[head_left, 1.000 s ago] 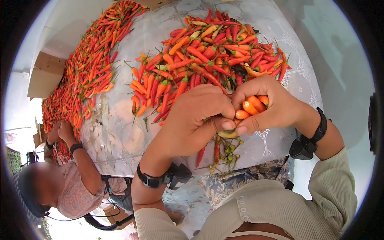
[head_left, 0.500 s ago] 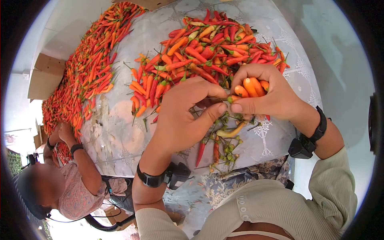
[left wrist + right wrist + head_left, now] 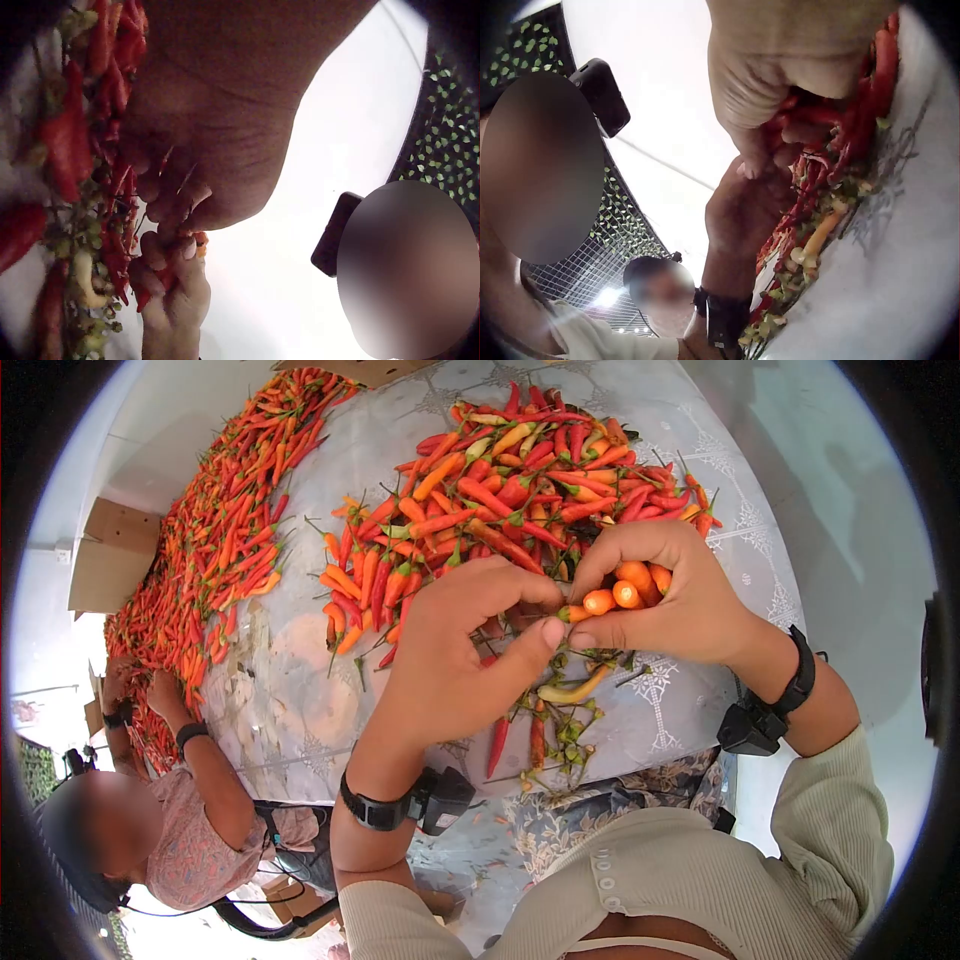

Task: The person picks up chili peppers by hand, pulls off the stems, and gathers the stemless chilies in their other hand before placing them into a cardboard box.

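In the head view my right hand (image 3: 670,595) grips several orange chili peppers (image 3: 628,592), their pale blunt ends pointing up. One chili pepper (image 3: 572,614) pokes out between its thumb and forefinger toward the other hand. My left hand (image 3: 455,650) has its thumb and forefinger pinching at that chili's greenish stem end. Thin stems (image 3: 184,178) stick out between the left fingers in the left wrist view. Red chilies also show inside the right hand (image 3: 176,315) there. Under the hands lie picked green stems (image 3: 570,745) and a yellowish chili (image 3: 575,688).
A heap of red and orange chilies (image 3: 500,490) lies just beyond my hands on the patterned tablecloth (image 3: 700,680). A larger pile (image 3: 215,540) runs along the left side, where another person (image 3: 200,810) has their hands at it. A cardboard box (image 3: 115,555) stands behind that pile.
My hands have risen off the yellowish chili, which now shows on the table, and drawn slightly apart. The chilies in the right hand have shifted, and one now points toward the left fingers.
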A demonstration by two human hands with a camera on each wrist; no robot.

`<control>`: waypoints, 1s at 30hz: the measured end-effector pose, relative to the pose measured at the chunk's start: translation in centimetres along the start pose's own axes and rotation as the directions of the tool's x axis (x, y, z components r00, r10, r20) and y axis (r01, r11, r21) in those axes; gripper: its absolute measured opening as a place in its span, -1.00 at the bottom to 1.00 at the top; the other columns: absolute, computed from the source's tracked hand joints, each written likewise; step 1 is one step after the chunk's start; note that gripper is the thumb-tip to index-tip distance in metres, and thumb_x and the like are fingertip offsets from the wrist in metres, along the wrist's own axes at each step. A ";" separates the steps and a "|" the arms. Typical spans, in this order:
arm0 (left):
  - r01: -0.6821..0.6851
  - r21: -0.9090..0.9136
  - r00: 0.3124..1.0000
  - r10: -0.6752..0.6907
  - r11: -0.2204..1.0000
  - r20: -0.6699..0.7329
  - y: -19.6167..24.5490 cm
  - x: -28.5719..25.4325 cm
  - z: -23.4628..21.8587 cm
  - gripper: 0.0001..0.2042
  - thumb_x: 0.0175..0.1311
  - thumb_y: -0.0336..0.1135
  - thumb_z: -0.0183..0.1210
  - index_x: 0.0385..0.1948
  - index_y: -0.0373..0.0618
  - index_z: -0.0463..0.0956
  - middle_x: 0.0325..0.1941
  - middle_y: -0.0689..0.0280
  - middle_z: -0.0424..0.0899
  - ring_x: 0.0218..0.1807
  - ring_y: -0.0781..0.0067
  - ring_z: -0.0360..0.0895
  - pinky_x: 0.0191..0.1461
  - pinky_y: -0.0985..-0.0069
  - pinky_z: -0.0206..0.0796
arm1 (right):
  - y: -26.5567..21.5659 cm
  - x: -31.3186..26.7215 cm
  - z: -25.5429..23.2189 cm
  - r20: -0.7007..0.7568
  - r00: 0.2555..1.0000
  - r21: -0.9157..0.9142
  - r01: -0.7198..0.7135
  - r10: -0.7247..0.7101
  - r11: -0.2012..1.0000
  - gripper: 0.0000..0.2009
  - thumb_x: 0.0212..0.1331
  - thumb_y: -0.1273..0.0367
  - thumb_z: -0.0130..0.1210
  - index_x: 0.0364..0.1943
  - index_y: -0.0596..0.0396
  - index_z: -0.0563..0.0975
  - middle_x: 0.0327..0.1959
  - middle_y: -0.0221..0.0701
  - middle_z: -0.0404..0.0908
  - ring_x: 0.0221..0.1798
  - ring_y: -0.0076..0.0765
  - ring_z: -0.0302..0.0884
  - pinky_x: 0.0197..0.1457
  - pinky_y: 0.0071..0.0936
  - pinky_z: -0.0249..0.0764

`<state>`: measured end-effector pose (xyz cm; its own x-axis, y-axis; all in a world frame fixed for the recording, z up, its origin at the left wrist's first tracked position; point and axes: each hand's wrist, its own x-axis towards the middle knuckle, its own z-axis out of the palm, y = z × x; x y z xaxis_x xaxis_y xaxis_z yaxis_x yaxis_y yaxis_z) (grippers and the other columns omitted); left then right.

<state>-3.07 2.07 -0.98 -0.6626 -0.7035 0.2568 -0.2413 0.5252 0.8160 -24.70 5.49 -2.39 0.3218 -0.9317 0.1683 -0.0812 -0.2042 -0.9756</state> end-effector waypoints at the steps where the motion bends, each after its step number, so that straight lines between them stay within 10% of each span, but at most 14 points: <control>1: 0.019 0.002 0.999 -0.019 1.000 0.030 0.0 0.0 -0.1 -0.85 0.06 -0.44 0.25 -0.32 -0.22 0.58 -0.43 0.21 0.60 -0.39 0.34 0.52 -0.34 0.50 0.33 | 0.1 0.0 0.1 0.002 1.000 0.004 0.004 -0.004 1.000 -0.77 -0.13 0.46 0.42 -0.38 0.14 0.59 -0.43 -0.54 0.57 -0.34 -0.69 0.44 -0.28 -0.67 0.37; 10: 0.106 0.036 0.994 -0.106 0.994 -0.020 0.4 0.0 0.2 -0.88 0.05 -0.44 0.23 -0.36 -0.21 0.59 -0.49 0.24 0.59 -0.47 0.35 0.49 -0.39 0.50 0.31 | 0.4 -0.1 0.3 -0.019 0.997 -0.092 0.069 -0.071 0.993 -0.82 -0.12 0.46 0.39 -0.42 0.14 0.59 -0.47 -0.50 0.58 -0.38 -0.66 0.47 -0.30 -0.63 0.38; 23: -0.161 0.143 0.985 0.169 0.976 -0.043 -0.4 0.0 0.8 -0.89 -0.10 -0.56 0.19 -0.49 -0.16 0.57 -0.57 0.33 0.54 -0.50 0.38 0.43 -0.38 0.48 0.23 | 0.4 -0.5 0.6 0.012 0.988 -0.243 0.154 -0.156 0.958 -0.81 -0.17 0.46 0.39 -0.45 0.13 0.58 -0.48 -0.44 0.60 -0.42 -0.52 0.53 -0.32 -0.56 0.41; 30: -0.096 0.019 0.995 0.096 0.995 -0.027 -0.3 -0.1 0.5 -0.89 -0.12 -0.56 0.18 -0.50 -0.18 0.56 -0.58 0.35 0.50 -0.50 0.45 0.37 -0.40 0.50 0.17 | -0.1 -0.6 0.5 0.040 0.999 -0.001 0.005 -0.005 1.000 -0.78 -0.12 0.42 0.43 -0.41 0.14 0.58 -0.45 -0.52 0.59 -0.38 -0.68 0.46 -0.30 -0.64 0.38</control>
<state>-3.25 2.23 -1.47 -0.6631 -0.6625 0.3482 -0.1900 0.5990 0.7779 -24.39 6.24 -2.42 0.3593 -0.9182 0.1670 -0.0810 -0.2090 -0.9746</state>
